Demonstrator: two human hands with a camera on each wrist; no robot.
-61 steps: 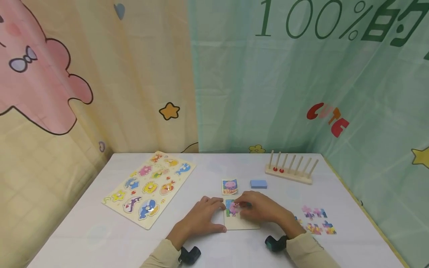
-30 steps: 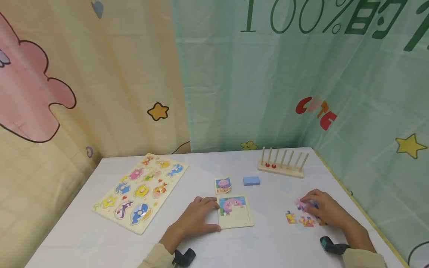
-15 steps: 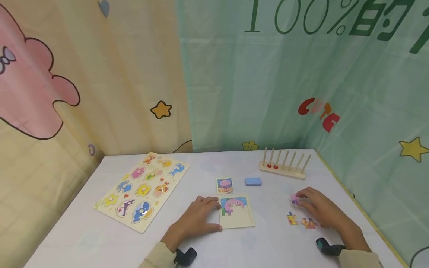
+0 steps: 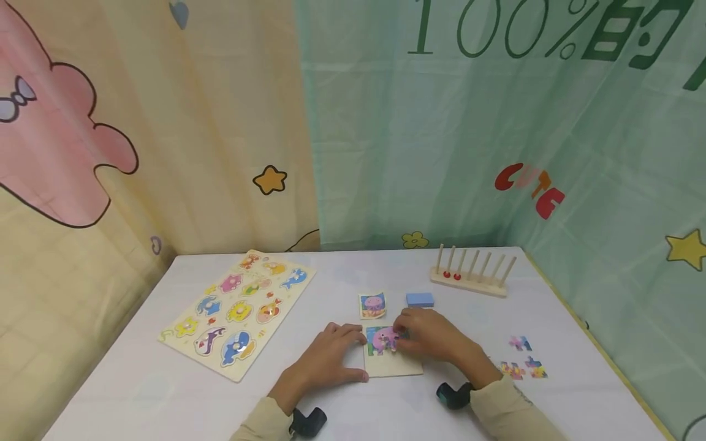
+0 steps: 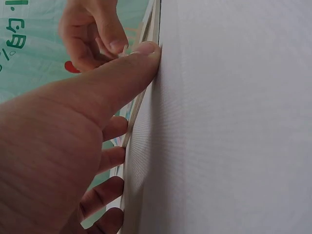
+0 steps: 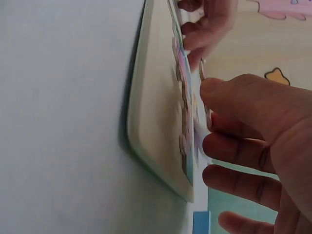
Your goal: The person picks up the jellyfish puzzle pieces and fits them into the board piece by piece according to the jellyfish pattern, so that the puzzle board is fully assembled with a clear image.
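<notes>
A small wooden puzzle board (image 4: 391,366) lies in front of me, its upper part filled with joined jigsaw pieces showing a pink animal. My left hand (image 4: 330,355) rests along its left side. In the left wrist view the thumb (image 5: 146,48) presses near one corner, with the fingertips spaced along the edge. Over the board, my right hand (image 4: 432,335) pinches a jigsaw piece (image 6: 202,68) between thumb and forefinger. The right wrist view shows that piece edge-on, raised above the joined ones; its printed face is mostly hidden there.
Several loose jigsaw pieces (image 4: 513,370) lie to the right. Behind the board are a picture card (image 4: 372,306) and a blue block (image 4: 420,300). A peg rack (image 4: 469,283) with red beads stands at back right. A large animal peg puzzle (image 4: 288,299) lies at left.
My right hand went from the board to the loose pieces, picked up a pink-purple jigsaw piece and carried it left to the board. My left hand stays at the board's edge.
</notes>
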